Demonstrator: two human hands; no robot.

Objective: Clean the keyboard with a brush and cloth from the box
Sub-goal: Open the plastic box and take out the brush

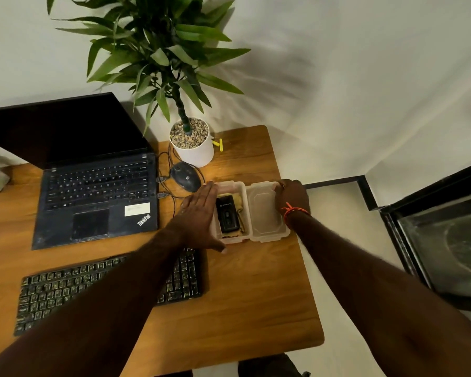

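Your left hand (201, 213) is lying flat with straight fingers against the left wall of the clear plastic box (230, 213), while your right hand (292, 198) is curling over the far rim of its hinged lid (267, 213), which is lying open beside it. Inside, a black brush (227, 213) is resting on a yellow cloth (238, 198). Box and lid are sitting near the wooden desk's (256, 295) right edge. The dusty black keyboard (65, 289) is lying near the front, bare wood to its right.

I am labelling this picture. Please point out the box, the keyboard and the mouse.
box (230, 186), head view, far rim.
keyboard (48, 292), head view, keys on the left part.
mouse (186, 176), head view, top shell.
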